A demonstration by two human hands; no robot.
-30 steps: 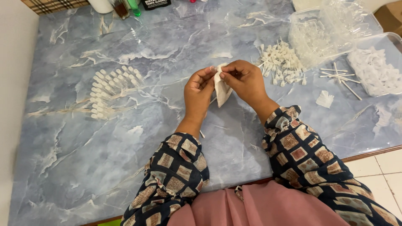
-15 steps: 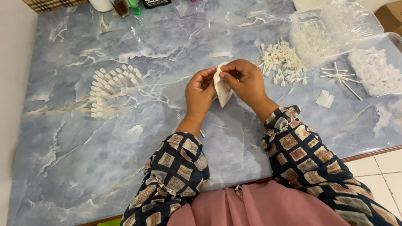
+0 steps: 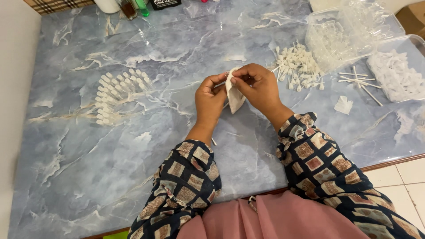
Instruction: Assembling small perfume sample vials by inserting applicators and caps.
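Hands pinch one white tissue piece (image 3: 234, 95): left hand (image 3: 210, 97) and right hand (image 3: 259, 86) closed on it, left of swab pile (image 3: 299, 66); folding step, judged underway

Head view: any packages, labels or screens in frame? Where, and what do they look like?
Black label with pale print: far table edge, cut off by the frame.
Clear plastic bag: far right, crumpled, holds small white parts.
Clear plastic tub: right edge, rounded corners, holds white pieces.
Bottles: far edge, brown and green, only their bases show.
No screens or signs.
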